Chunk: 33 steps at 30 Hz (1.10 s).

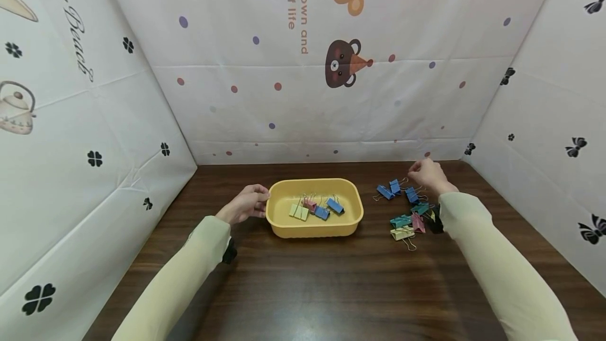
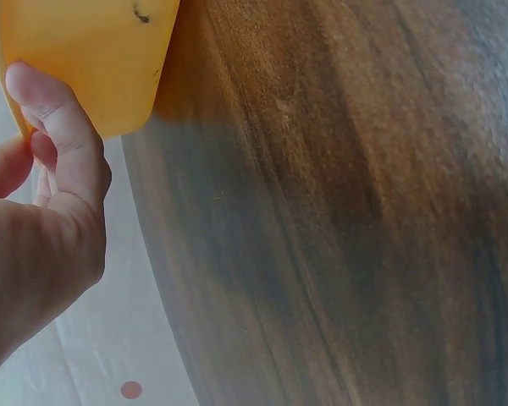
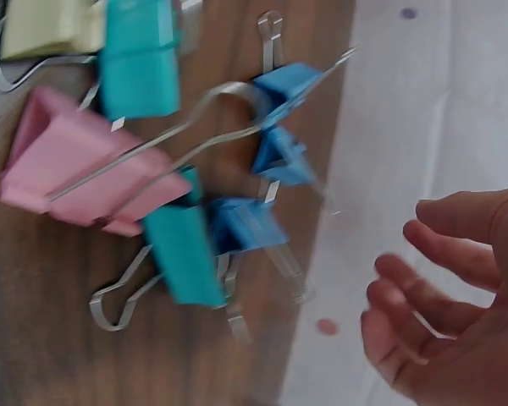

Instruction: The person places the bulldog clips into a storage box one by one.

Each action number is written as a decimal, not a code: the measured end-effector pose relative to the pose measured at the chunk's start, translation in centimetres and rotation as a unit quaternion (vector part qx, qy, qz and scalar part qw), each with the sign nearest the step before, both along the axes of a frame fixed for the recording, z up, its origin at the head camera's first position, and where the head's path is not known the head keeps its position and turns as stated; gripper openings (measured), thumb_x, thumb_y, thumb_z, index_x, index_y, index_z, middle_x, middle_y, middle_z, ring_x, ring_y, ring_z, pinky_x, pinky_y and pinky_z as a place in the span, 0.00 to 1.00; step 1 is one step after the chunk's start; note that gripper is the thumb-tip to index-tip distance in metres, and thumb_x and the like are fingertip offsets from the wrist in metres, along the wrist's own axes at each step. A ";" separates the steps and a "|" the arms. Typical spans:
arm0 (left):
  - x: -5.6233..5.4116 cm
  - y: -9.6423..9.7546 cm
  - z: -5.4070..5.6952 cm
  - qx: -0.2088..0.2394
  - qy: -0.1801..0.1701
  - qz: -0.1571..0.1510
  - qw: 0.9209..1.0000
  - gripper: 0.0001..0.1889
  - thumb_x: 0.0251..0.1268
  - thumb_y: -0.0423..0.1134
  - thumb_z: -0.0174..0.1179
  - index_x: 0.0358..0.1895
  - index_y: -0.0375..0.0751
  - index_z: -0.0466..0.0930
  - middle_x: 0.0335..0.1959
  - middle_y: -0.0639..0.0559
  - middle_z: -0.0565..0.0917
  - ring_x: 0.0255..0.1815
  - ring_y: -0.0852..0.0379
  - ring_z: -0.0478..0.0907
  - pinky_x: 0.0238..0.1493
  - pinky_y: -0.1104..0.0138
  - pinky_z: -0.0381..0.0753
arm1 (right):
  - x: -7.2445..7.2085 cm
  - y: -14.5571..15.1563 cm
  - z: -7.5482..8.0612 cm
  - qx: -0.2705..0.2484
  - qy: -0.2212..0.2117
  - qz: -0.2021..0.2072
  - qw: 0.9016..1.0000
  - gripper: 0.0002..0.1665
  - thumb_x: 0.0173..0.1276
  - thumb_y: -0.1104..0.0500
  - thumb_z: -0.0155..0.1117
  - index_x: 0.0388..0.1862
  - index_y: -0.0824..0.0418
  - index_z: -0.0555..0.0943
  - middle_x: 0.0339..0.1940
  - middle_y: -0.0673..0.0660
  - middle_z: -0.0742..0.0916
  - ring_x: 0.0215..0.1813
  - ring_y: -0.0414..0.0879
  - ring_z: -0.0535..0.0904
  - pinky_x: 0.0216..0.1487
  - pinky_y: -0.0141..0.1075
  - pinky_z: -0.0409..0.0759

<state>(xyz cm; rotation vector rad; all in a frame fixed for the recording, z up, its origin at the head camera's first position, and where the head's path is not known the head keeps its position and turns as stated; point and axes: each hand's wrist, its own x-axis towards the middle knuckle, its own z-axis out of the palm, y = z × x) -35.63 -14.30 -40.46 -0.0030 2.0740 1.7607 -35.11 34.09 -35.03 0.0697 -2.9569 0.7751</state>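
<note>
My left hand (image 1: 243, 205) pinches the left rim of a yellow plastic tray (image 1: 314, 231), thumb and fingers on either side of its wall in the left wrist view. Inside the tray lie a pale yellow binder clip (image 1: 299, 212), a pink binder clip (image 1: 310, 204) and two blue ones (image 1: 335, 205). To the right, my right hand (image 1: 430, 175) hovers with loosely bent fingers and nothing between them, just beyond three blue binder clips (image 1: 412, 195). Nearer me are teal binder clips (image 1: 401, 221), another pink clip (image 3: 85, 165) and a pale yellow clip (image 1: 403, 233).
Everything stands on a dark brown wood-grain table (image 1: 303, 288). White printed sheeting (image 1: 303, 114) rises behind it and along both sides. The loose clips' wire handles stick out in several directions, some overlapping neighbouring clips.
</note>
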 end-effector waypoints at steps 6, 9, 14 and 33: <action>-0.2 -0.2 -0.1 -0.001 0.002 -0.004 1.000 0.13 0.76 0.35 0.46 0.56 0.31 0.64 0.33 0.45 0.75 0.24 0.57 0.76 0.28 0.66 0.82 | 0.0 1.5 -1.6 0.027 -0.062 -0.038 0.997 0.26 0.71 0.57 0.50 0.59 0.77 0.70 0.54 0.77 0.77 0.48 0.65 0.77 0.47 0.58 0.75; -0.4 0.0 -0.2 0.000 -0.004 0.005 1.000 0.14 0.75 0.35 0.48 0.57 0.31 0.64 0.32 0.45 0.75 0.23 0.57 0.76 0.27 0.66 0.81 | -0.2 2.0 -2.3 0.038 -0.077 -0.054 0.995 0.27 0.71 0.56 0.50 0.59 0.76 0.70 0.56 0.77 0.76 0.52 0.68 0.74 0.52 0.65 0.67; -0.5 0.0 -0.2 -0.003 -0.004 0.005 1.000 0.16 0.75 0.35 0.47 0.59 0.29 0.62 0.32 0.45 0.75 0.22 0.57 0.75 0.26 0.67 0.81 | -0.3 2.5 -2.9 0.031 -0.085 -0.067 0.994 0.23 0.72 0.57 0.50 0.54 0.75 0.74 0.54 0.75 0.78 0.54 0.71 0.72 0.56 0.70 0.59; -0.4 -0.2 -0.1 -0.010 -0.004 0.006 1.000 0.14 0.76 0.36 0.47 0.57 0.31 0.64 0.34 0.45 0.75 0.24 0.57 0.76 0.28 0.66 0.82 | 0.0 2.1 -2.3 0.001 -0.077 -0.094 0.993 0.19 0.66 0.63 0.43 0.14 0.57 0.70 0.16 0.53 0.75 0.27 0.52 0.69 0.44 0.57 0.61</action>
